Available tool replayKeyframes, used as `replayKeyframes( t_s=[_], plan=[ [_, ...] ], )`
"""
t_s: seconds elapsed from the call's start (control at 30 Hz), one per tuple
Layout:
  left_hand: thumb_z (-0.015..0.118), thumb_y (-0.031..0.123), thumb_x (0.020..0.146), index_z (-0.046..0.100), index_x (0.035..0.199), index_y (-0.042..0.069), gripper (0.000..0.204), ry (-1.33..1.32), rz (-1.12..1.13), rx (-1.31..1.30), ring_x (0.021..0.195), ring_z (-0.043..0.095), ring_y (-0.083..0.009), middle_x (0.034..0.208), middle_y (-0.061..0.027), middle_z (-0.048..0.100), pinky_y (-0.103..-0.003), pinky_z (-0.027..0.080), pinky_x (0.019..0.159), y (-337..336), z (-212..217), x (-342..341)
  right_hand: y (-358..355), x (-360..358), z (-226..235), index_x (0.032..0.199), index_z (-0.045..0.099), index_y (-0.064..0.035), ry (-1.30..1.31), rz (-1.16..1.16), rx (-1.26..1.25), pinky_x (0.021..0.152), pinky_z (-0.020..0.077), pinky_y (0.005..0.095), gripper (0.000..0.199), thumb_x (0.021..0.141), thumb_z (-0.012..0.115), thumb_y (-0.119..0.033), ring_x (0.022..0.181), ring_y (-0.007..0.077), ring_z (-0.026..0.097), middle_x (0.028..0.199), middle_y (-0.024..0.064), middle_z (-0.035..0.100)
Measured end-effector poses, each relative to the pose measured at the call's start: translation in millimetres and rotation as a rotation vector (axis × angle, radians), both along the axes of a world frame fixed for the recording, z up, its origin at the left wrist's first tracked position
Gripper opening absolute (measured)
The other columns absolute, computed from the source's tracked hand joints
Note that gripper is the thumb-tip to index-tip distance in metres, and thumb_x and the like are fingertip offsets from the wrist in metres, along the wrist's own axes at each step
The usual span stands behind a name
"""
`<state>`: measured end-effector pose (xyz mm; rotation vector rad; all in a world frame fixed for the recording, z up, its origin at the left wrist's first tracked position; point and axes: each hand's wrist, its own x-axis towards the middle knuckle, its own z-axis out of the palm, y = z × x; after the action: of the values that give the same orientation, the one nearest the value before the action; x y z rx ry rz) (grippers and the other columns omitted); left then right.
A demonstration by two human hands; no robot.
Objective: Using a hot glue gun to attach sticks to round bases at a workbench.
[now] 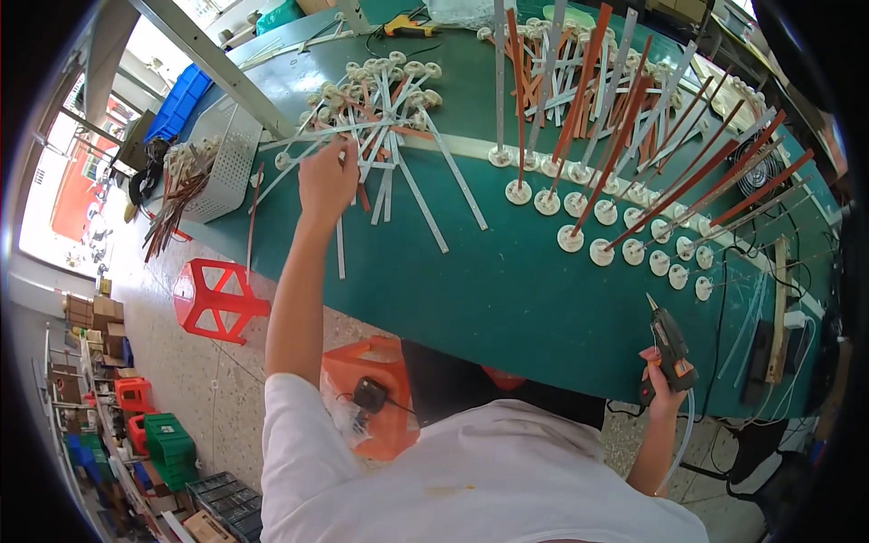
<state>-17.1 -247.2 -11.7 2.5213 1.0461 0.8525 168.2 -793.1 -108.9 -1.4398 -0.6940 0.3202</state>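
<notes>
My right hand (pixel 663 378) grips a black hot glue gun (pixel 671 344) near the front edge of the table, its nozzle pointing up and away from me. A glue stick trails from its rear end. My left hand (pixel 328 181) is stretched out to the far left, fingers curled together at a pile of flat white and brown strips (pixel 418 201) with round cream discs (pixel 396 58) on their ends. What the fingers pinch, if anything, is hidden. On the right, several cream discs (pixel 601 252) lie in rows, each with a strip standing up from it.
The green tabletop (pixel 434 299) spans the view. A white perforated basket (pixel 226 163) full of strips stands at its left edge, near a metal post (pixel 217 68). Another strip pile (pixel 579 81) lies at the back. Red stools (pixel 217 299) stand below; cables (pixel 724 317) run along the right.
</notes>
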Motion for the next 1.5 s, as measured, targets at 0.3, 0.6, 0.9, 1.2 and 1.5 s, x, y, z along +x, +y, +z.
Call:
replayKeyframes(
  t_s=[0.3,0.6,0.9,1.2,1.5],
  plan=[
    [0.067,0.015,0.082,0.075,0.094,0.014,0.014,0.725,-0.151,0.814,0.096,0.069,-0.0340,0.102,-0.0141,0.070,-0.045,0.056,0.078,122,5,88,2,-5,-1,0.104,0.065,0.0023,0.074,-0.131,-0.039,0.061,0.0507,0.0326,0.022,0.087,0.067,-0.012,0.064,0.0146,0.059,0.096,0.0161,0.068],
    [0.059,0.021,0.087,0.075,0.093,0.011,0.020,0.305,-0.116,0.375,0.088,0.069,-0.0391,0.092,-0.0189,0.071,-0.047,0.056,0.080,198,40,64,2,-12,-1,0.109,0.061,0.0003,0.081,-0.129,-0.033,0.060,0.0490,0.0299,0.025,0.088,0.067,-0.010,0.067,0.0136,0.059,0.099,0.0167,0.067],
    [0.065,0.036,0.095,0.075,0.100,0.005,0.033,-0.069,0.223,0.407,0.076,0.073,-0.0217,0.084,-0.0086,0.076,-0.033,0.055,0.073,111,125,17,-3,-11,10,0.113,0.062,0.0009,0.121,-0.079,-0.139,0.064,0.0459,0.0262,0.022,0.091,0.062,-0.004,0.071,0.0114,0.057,0.105,0.0158,0.067],
    [0.075,0.012,0.089,0.072,0.095,-0.001,0.015,-0.285,-0.276,-0.326,0.075,0.071,-0.0096,0.083,-0.0058,0.075,-0.022,0.052,0.068,-128,51,-3,43,-38,51,0.092,0.074,-0.0020,-0.002,-0.041,-0.348,0.057,0.0435,0.0235,0.010,0.087,0.070,-0.011,0.063,0.0068,0.057,0.078,-0.0002,0.067],
    [0.079,0.006,0.083,0.075,0.098,0.002,0.016,-0.275,-0.418,-0.122,0.080,0.074,-0.0118,0.086,-0.0048,0.076,-0.022,0.056,0.076,-184,12,0,106,-71,44,0.080,0.066,-0.0012,-0.416,0.269,-0.217,0.052,0.0450,0.0322,0.013,0.073,0.076,-0.005,0.054,0.0267,0.059,0.065,0.0109,0.061]
  ],
)
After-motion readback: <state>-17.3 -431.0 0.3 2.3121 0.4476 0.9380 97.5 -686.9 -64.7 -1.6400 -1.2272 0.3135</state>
